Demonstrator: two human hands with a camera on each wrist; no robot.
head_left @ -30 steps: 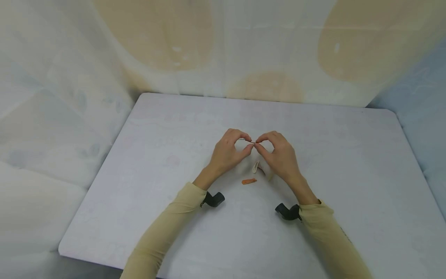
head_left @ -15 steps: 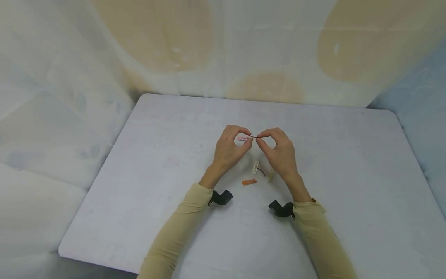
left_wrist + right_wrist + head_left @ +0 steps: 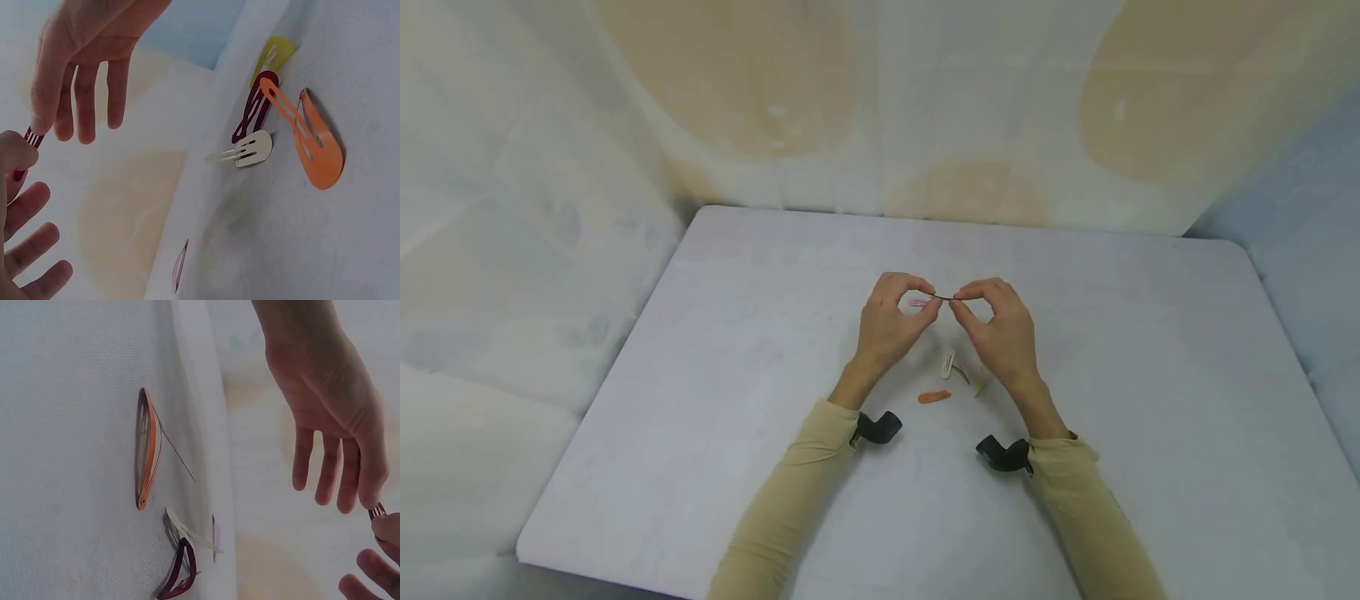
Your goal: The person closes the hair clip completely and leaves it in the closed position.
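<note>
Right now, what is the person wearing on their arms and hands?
Both arms are covered to the wrist by close-fitting, pale tan long sleeves. The left hand and right hand are bare, with no gloves or rings showing. A small black camera unit sits under each wrist, at the cuff. No cables or markings are visible.

Table (image 3: 737, 467) showing pale grey-white, plain. Backdrop cloth (image 3: 970, 100) showing off-white with big tan blotches, shading to light blue at the right. Sleeves (image 3: 790, 508) showing beige, black wrist mounts (image 3: 878, 427) sticking out from the cuffs. Lying on the table: an orange hair clip (image 3: 309, 147), a cream clip (image 3: 247, 152), a dark maroon clip (image 3: 253, 106), a yellow clip (image 3: 274, 55). A pink clip (image 3: 919, 302) lying farther off. The clip (image 3: 30, 139) pinched between both hands showing dark red.
</note>
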